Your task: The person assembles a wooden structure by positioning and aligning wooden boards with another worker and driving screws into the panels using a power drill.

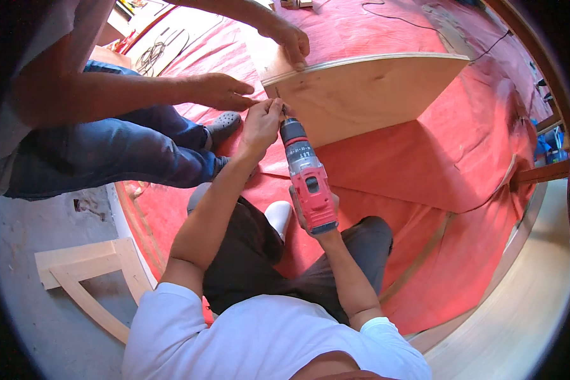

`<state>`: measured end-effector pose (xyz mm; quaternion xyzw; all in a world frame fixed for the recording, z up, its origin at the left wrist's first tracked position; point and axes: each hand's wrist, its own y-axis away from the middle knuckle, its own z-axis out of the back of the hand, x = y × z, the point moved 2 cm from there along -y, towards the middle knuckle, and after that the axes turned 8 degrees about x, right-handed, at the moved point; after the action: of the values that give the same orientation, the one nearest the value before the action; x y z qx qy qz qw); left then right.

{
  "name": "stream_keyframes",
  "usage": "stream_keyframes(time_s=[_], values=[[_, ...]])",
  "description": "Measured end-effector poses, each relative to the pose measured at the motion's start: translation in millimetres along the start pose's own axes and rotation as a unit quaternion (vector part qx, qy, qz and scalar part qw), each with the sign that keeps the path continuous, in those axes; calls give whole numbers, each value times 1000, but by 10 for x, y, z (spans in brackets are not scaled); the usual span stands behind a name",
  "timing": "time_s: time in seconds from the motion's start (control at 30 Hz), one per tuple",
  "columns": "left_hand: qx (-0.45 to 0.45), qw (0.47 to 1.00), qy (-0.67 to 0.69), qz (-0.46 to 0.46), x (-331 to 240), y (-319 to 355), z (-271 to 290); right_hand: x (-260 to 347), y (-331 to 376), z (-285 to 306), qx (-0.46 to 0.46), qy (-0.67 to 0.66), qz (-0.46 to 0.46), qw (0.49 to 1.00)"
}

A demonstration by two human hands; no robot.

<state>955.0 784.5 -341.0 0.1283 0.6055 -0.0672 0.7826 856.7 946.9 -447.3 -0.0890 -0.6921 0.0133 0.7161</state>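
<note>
My right hand (299, 211) is wrapped round the grip of a red and black cordless drill (315, 193). The drill's chuck points away from me, at the near left end of an upright plywood panel (373, 95). Beside the chuck, my left hand (259, 130) is pinched closed against that end of the panel. Whatever lies between its fingertips is too small or hidden to make out. A co-worker's hand (220, 92) reaches in close to my left fingers. The co-worker's other hand (291, 45) rests on the panel's top edge.
Red sheeting (424, 253) with folds covers the floor. The co-worker's jeans-clad legs (120, 149) are at the left. A pale wooden frame (82, 259) lies on grey concrete at lower left. Coiled cable (152, 58) lies at the far left, and a pale board (506, 304) runs along the right.
</note>
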Motion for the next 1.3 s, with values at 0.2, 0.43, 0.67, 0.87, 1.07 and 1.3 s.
stream_keyframes(time_s=[0.2,0.43,0.67,0.87,1.07,1.3], values=[[11,1000,-3,18,123,-83,91,157,-105,-37,2,177,-20,984],[24,999,21,30,120,-92,82,89,-14,-60,53,215,36,974],[40,998,10,38,124,-86,110,-4,-39,-52,43,130,-6,991],[37,999,19,19,160,-99,92,-378,47,-27,89,153,15,984],[36,999,5,30,125,-70,145,-125,31,-64,61,115,-33,991],[-132,983,-110,-60,215,-169,407,349,-52,-22,9,139,29,990]])
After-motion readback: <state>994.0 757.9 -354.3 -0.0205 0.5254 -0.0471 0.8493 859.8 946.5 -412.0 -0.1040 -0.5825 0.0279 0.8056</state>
